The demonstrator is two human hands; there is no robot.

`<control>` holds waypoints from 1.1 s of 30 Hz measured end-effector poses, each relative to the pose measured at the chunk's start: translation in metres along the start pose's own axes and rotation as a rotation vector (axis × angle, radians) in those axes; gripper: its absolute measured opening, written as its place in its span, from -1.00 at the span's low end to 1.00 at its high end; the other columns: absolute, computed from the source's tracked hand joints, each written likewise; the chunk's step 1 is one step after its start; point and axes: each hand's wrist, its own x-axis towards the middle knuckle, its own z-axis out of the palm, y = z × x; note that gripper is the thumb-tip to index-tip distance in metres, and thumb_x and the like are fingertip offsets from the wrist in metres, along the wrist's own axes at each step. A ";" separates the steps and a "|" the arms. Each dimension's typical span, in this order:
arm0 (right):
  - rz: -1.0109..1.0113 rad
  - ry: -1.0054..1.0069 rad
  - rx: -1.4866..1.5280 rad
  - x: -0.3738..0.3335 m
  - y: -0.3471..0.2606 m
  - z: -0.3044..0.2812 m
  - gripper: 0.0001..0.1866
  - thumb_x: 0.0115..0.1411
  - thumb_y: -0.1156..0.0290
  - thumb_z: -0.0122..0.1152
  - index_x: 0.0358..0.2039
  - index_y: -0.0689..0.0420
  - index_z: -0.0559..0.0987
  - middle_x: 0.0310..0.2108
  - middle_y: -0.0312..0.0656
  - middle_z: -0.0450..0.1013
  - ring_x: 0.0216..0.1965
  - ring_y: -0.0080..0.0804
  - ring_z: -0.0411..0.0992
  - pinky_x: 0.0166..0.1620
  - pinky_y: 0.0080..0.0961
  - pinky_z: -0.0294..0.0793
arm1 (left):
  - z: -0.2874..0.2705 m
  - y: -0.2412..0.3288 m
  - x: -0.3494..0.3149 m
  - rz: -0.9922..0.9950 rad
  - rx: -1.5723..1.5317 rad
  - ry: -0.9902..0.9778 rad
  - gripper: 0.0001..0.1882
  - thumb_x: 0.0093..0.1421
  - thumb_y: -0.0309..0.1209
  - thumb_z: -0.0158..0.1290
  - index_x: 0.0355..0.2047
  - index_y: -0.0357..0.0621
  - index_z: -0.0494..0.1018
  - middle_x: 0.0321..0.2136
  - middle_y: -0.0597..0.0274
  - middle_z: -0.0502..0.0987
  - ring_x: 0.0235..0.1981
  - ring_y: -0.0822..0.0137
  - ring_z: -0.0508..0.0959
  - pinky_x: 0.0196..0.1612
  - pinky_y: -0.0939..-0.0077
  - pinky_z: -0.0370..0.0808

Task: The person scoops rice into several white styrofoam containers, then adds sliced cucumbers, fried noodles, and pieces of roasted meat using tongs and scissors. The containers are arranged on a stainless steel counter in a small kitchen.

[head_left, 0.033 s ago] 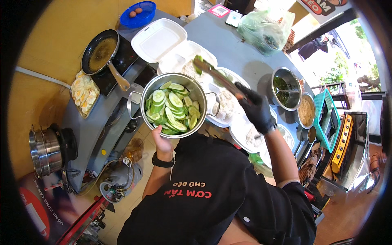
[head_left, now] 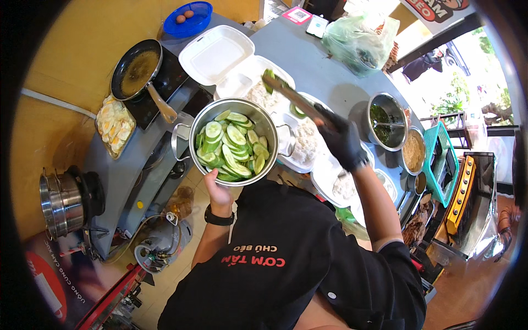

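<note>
My bare left hand (head_left: 219,192), a dark band on its wrist, grips the near rim of a two-handled steel pot (head_left: 273,122). Sliced cucumber (head_left: 235,144) fills much of the pot. In a black glove, my right hand (head_left: 342,142) is closed round a pair of tongs (head_left: 300,101). Green cucumber slices (head_left: 268,82) are at the tongs' tips, above an open white foam box (head_left: 234,87) with white rice (head_left: 264,98) in it. More foam boxes with rice (head_left: 306,143) stand under and beside my right arm, partly hidden by it.
On the left are a frying pan (head_left: 137,70) with oily liquid, a tray of fried eggs (head_left: 114,126) and a blue basket (head_left: 195,23) with eggs. To the right stand a steel bowl of chopped greens (head_left: 379,116), a bowl of tan food (head_left: 412,148) and a teal basket (head_left: 440,159).
My right hand and the tongs have shifted very slightly away from me over the foam box. The pot and my left hand stay in place.
</note>
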 end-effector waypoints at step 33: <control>-0.193 -0.245 -0.097 0.014 -0.057 0.013 -0.61 0.07 0.39 0.23 -0.03 -0.01 0.55 -0.51 -0.11 0.53 -0.55 -0.25 0.50 -0.44 -0.43 0.46 | -0.005 0.037 0.062 -0.137 -0.004 -0.234 -0.36 0.07 -0.25 -0.17 0.14 -0.33 0.17 0.10 0.03 0.34 0.11 0.15 0.36 0.21 0.31 0.23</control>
